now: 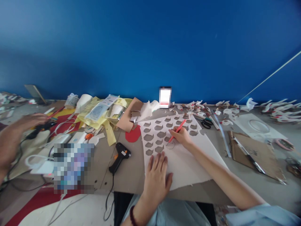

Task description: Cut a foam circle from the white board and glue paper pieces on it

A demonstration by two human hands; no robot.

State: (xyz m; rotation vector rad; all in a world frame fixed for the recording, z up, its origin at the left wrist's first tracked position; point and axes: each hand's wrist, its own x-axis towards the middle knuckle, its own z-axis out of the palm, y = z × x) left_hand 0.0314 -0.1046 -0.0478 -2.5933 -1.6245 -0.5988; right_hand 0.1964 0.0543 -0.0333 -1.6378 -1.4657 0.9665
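Your left hand (157, 175) lies flat, fingers spread, on the big white paper sheet (188, 163). Your right hand (182, 137) pinches a thin red pen (177, 129), tip beside one drawn outline (171, 145). Past your fingers, many cut-out holes (162, 134) are done; nearer, the paper is still whole.

**Clear lanes flank the sheet**

We see bare grey desk (133, 171) between the white card sheet with cut-out holes (188, 161) and the black glue gun with orange trigger (120, 154). Right of the sheet a narrow bare strip runs back to the dark-handled scissors (206, 123), bounded by a brown cardboard board (256, 150). On the sheet, our left hand (156, 179), lying flat, and our right hand (182, 137), fingers round a red pen (177, 129), bar the middle.
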